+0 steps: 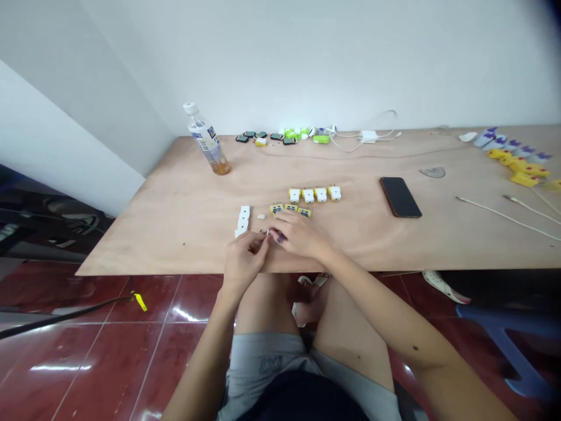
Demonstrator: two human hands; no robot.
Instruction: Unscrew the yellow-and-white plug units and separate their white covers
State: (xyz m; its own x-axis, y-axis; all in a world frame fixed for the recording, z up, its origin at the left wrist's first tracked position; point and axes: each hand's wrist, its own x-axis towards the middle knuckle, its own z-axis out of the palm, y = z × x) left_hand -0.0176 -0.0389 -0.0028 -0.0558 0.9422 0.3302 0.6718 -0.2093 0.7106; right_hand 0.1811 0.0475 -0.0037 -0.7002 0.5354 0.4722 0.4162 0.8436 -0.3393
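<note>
My left hand (244,261) and my right hand (298,235) meet near the table's front edge. The left fingers pinch a small white piece (266,233). The right fingers hold a small dark part (280,237) close to it, and both are too small to identify. Just beyond my hands lie three yellow-and-dark plug parts (290,209) in a row. Farther back stand several white-and-yellow plug bodies (314,195) in a line. To the left of my hands is a short column of white plug pieces (242,220), with a small white bit (262,216) beside it.
On the plywood table (144,216) stand a water bottle (207,140) and a black smartphone (400,197). Small green and dark parts (280,135) and a white charger (369,136) line the back. Yellow and purple pieces (517,161) and long white sticks (508,217) lie at right.
</note>
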